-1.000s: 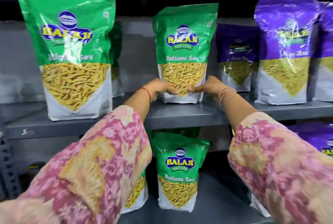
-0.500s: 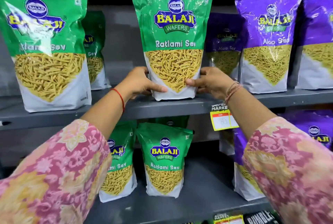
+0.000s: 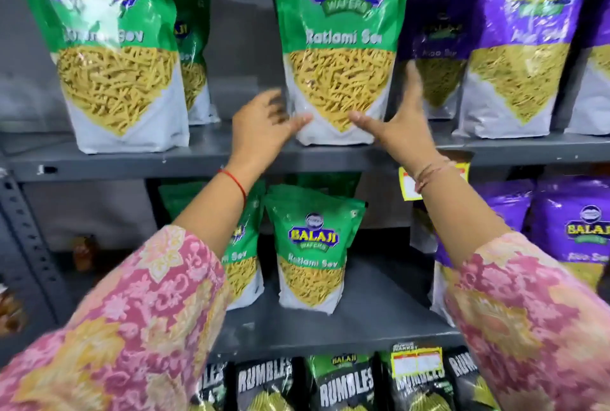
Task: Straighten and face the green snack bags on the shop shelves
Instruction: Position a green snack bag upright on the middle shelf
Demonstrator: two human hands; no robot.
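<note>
A green Ratlami Sev bag (image 3: 340, 40) stands upright at the front edge of the upper grey shelf (image 3: 198, 159), label facing me. My left hand (image 3: 264, 128) and my right hand (image 3: 396, 116) flank its base, fingers spread, thumbs just touching or just off its white bottom. Another green bag (image 3: 109, 47) stands at the left front, with a third green bag (image 3: 194, 47) behind it. On the lower shelf (image 3: 363, 318) a smaller green bag (image 3: 312, 245) faces front, and a further green bag (image 3: 244, 265) beside it is partly hidden by my left forearm.
Purple Aloo Sev bags (image 3: 521, 40) fill the right of both shelves. Black Rumbles bags (image 3: 343, 384) line the row below. A yellow price tag (image 3: 407, 184) hangs on the upper shelf edge behind my right wrist. A perforated steel upright (image 3: 26, 245) runs down the left.
The middle green bag came forward from deep on the shelf to its front edge. My hands, which gripped its base, have opened and spread beside it. The view has shifted downward.
</note>
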